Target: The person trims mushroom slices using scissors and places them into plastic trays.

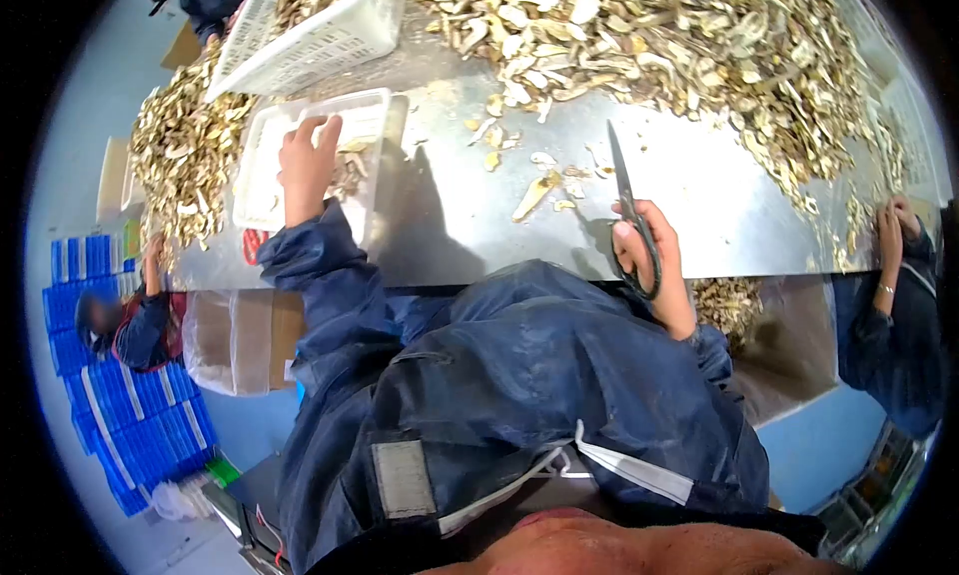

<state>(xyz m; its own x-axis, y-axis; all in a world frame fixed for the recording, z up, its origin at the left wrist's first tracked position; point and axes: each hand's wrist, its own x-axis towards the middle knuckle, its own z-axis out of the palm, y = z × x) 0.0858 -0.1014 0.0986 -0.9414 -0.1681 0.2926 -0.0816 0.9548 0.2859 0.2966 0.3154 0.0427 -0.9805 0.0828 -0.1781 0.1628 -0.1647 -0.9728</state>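
Observation:
In my right hand (654,260) is a pair of black-handled scissors (621,170), its dark blades pointing away from me over the metal table. My left hand (310,165) is above a white plastic tray (385,120), fingers apart and slightly bent, with nothing visible in them. Some dried mushroom slices (348,175) lie in the tray beside that hand, which hides part of the inside. Between the tray and the scissors, a longer mushroom slice (536,195) and several small bits rest on the table.
A large heap of dried mushroom slices (679,45) covers the far side of the table (450,175). Behind the tray stands a tilted white basket (330,50), and another heap (185,155) lies left. Co-workers' hands (889,230) show right and left. Lined boxes (235,340) sit below.

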